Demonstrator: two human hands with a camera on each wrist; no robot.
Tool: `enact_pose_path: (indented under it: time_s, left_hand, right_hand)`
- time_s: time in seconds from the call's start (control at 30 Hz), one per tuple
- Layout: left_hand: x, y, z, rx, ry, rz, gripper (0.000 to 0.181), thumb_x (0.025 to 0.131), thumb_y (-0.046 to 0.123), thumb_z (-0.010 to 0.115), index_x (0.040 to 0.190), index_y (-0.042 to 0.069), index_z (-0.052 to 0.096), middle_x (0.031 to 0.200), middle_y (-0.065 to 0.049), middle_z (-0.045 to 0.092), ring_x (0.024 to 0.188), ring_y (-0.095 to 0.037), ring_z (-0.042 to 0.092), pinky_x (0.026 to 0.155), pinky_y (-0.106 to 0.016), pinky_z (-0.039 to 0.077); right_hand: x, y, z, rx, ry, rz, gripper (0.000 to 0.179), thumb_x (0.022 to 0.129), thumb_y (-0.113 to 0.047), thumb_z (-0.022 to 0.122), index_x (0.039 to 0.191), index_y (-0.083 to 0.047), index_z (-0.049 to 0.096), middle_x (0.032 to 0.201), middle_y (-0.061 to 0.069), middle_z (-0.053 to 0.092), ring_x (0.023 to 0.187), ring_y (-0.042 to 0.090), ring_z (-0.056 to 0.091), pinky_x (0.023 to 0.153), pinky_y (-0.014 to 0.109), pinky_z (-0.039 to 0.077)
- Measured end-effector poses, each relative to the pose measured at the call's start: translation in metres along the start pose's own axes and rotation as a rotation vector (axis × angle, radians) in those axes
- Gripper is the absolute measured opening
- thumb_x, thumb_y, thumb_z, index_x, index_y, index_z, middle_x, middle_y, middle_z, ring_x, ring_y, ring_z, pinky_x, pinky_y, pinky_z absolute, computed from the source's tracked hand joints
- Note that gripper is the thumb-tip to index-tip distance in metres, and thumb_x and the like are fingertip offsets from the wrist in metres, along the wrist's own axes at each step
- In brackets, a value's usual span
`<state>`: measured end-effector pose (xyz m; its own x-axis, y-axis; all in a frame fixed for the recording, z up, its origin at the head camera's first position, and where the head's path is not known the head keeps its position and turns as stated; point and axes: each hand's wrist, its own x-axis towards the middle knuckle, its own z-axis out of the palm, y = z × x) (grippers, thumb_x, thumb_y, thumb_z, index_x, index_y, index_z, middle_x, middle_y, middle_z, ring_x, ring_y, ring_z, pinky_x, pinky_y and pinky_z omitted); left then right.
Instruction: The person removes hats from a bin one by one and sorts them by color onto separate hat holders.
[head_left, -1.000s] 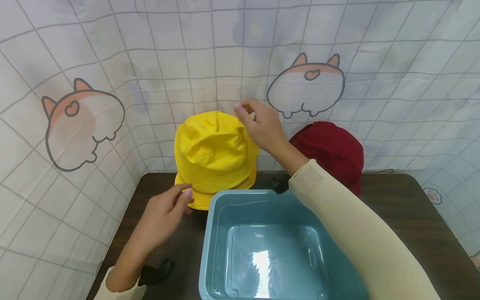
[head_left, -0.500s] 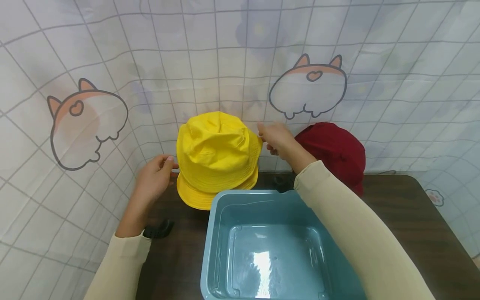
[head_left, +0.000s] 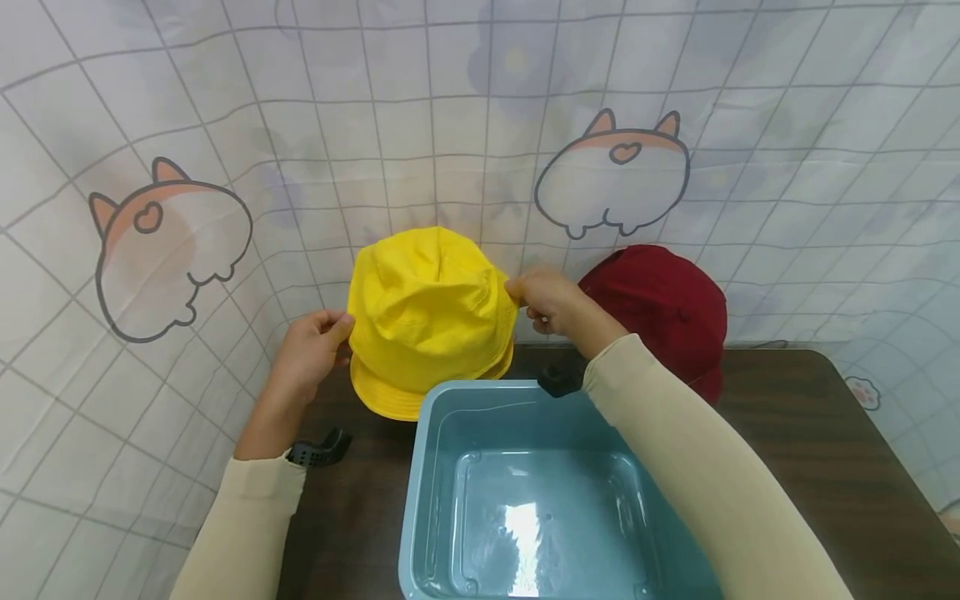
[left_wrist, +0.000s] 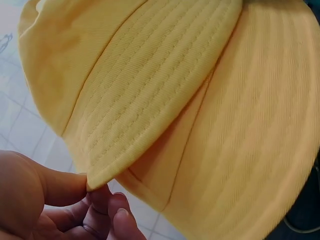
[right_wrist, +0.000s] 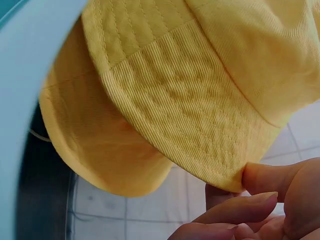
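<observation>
Two yellow bucket hats are stacked against the back wall, the upper hat (head_left: 427, 308) covering most of the lower hat (head_left: 386, 396). My left hand (head_left: 306, 354) pinches the upper hat's brim at its left side; the left wrist view has the thumb on top of the brim edge and fingers beneath. On the opposite side, the brim is pinched by my right hand (head_left: 553, 304), thumb and fingers meeting at the edge in the right wrist view. In both wrist views the lower brim (left_wrist: 250, 130) sits apart from my fingers.
A blue-green plastic basin (head_left: 442, 483) stands in front of the hats, beneath my right forearm. A dark red hat (head_left: 660, 308) lies at the back right, partly behind that arm. All rest on a dark wooden table (head_left: 795, 450), with a tile-patterned cloth (head_left: 480, 100) behind.
My left hand has moved up and away to the upper hat's left brim. My right hand has come down from above the hat to its right brim. Both hands now pinch it.
</observation>
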<state>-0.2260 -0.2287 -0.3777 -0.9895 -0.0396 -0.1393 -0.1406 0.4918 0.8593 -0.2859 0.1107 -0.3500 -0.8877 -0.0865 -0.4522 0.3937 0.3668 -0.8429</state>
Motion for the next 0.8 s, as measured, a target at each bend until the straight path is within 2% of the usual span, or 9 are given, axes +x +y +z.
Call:
enact_pose_path:
  time_s: [0.13, 0.23, 0.37, 0.57, 0.7, 0.8]
  left_hand:
    - [-0.001, -0.004, -0.001, 0.012, 0.008, 0.006, 0.046, 0.110, 0.038, 0.045, 0.128, -0.003, 0.058, 0.113, -0.011, 0.062, 0.094, -0.020, 0.060, 0.075, -0.026, 0.056]
    - [-0.001, -0.010, -0.003, 0.038, 0.002, 0.010, 0.045, 0.110, 0.035, 0.044, 0.127, -0.003, 0.059, 0.110, -0.012, 0.062, 0.091, -0.021, 0.060, 0.074, -0.025, 0.055]
    - [0.000, -0.019, -0.003, 0.055, -0.017, 0.015, 0.043, 0.110, 0.033, 0.044, 0.123, -0.005, 0.059, 0.106, -0.012, 0.062, 0.089, -0.022, 0.059, 0.074, -0.027, 0.055]
    - [0.004, -0.027, 0.002, 0.051, -0.039, 0.013, 0.041, 0.111, 0.030, 0.043, 0.124, -0.006, 0.057, 0.102, -0.011, 0.060, 0.089, -0.023, 0.059, 0.077, -0.032, 0.055]
    - [0.007, -0.031, 0.007, 0.061, -0.037, 0.024, 0.035, 0.111, 0.027, 0.044, 0.117, -0.006, 0.057, 0.091, -0.011, 0.058, 0.081, -0.026, 0.057, 0.070, -0.031, 0.052]
    - [0.010, -0.034, 0.009, 0.074, -0.040, 0.023, 0.033, 0.111, 0.026, 0.044, 0.112, -0.004, 0.057, 0.087, -0.012, 0.057, 0.078, -0.027, 0.056, 0.069, -0.031, 0.050]
  right_hand:
    - [0.000, 0.004, 0.005, -0.048, -0.012, -0.015, 0.025, 0.106, -0.032, 0.057, 0.114, -0.009, 0.063, 0.101, 0.007, 0.053, 0.064, 0.018, 0.041, 0.059, 0.026, 0.040]
    - [0.000, 0.007, 0.007, -0.110, -0.019, -0.032, 0.022, 0.105, -0.030, 0.059, 0.114, -0.010, 0.062, 0.093, 0.006, 0.051, 0.060, 0.017, 0.039, 0.057, 0.026, 0.038]
    - [0.002, 0.009, 0.011, -0.192, -0.012, -0.058, 0.018, 0.104, -0.028, 0.060, 0.105, -0.010, 0.062, 0.087, 0.006, 0.052, 0.054, 0.016, 0.035, 0.054, 0.027, 0.035]
    - [0.005, 0.013, 0.018, -0.270, 0.028, -0.077, 0.017, 0.104, -0.026, 0.060, 0.096, -0.010, 0.061, 0.099, 0.009, 0.062, 0.055, 0.016, 0.036, 0.053, 0.028, 0.033]
    - [0.007, 0.016, 0.022, -0.343, 0.051, -0.099, 0.022, 0.103, -0.021, 0.061, 0.086, -0.009, 0.059, 0.086, 0.007, 0.056, 0.057, 0.017, 0.040, 0.052, 0.028, 0.035]
    - [0.008, 0.018, 0.025, -0.436, 0.053, -0.103, 0.027, 0.102, -0.019, 0.063, 0.079, -0.008, 0.057, 0.079, 0.006, 0.051, 0.059, 0.019, 0.043, 0.053, 0.028, 0.038]
